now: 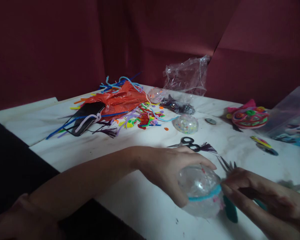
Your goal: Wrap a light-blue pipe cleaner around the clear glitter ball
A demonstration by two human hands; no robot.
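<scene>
My left hand (165, 168) curves over a clear plastic ball (198, 180), fingers over its top and thumb at its side. A light blue pipe cleaner (205, 196) runs around the ball's middle. At the ball's right side my right hand (262, 196) pinches the pipe cleaner's end between thumb and fingertips. The rest of that hand's fingers are curled. Beneath the right hand lie green-handled scissors (230, 210), partly hidden, with blades showing past the knuckles. Black-handled scissors (188, 141) lie just beyond my left hand, next to a dark tassel (208, 147).
A red plastic bag (125, 98), loose pipe cleaners (130, 116) and a phone (88, 118) cover the back left. Behind are a dotted clear dome (186, 124) and a crumpled clear bag (186, 76). A decorated ball (252, 116) and plastic pouch (295, 116) lie right.
</scene>
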